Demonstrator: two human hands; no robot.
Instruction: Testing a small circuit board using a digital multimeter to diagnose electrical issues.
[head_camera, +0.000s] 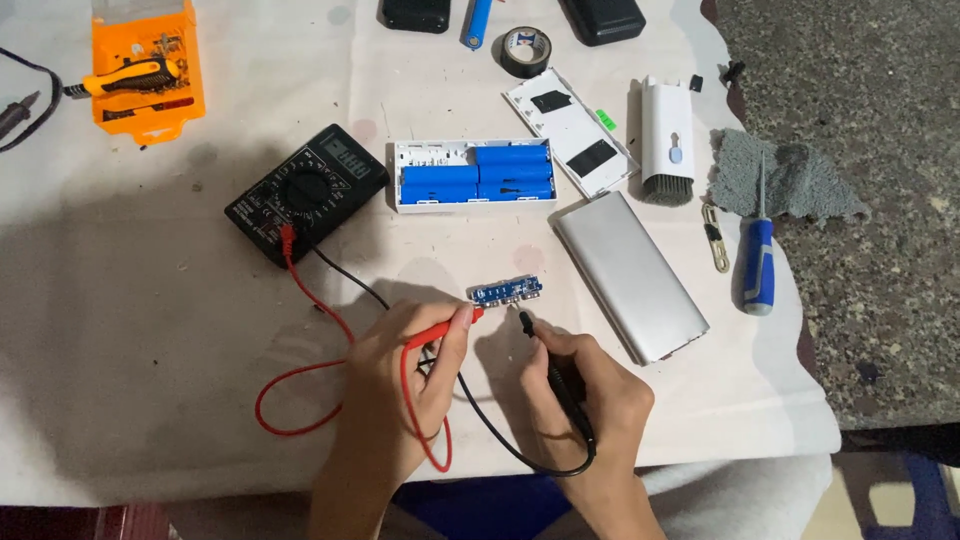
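- While a white cloth (150, 330) covers most of the table, its right edge leaves bare speckled stone (880, 300).
- Silver metal sleeve (630, 275) lies slanted toward the cloth's right edge, slid off its contents.
- White tray (420, 160) of blue battery cells (478, 178) sits mid-cloth, cells exposed for access.
- Black meter (305, 193) rests left of the tray, dial up, within cable reach.
- Left hand (395, 400) pinches the red probe (445, 330), tip at the left end of the board.
- Right hand (585, 395) grips the black probe (555, 375) like a pen, tip just below the board.
- Small blue circuit board (507, 291) lies flat near the cloth's middle, between both tips.
- Blue-handled screwdriver (757, 270) lies at the right edge.
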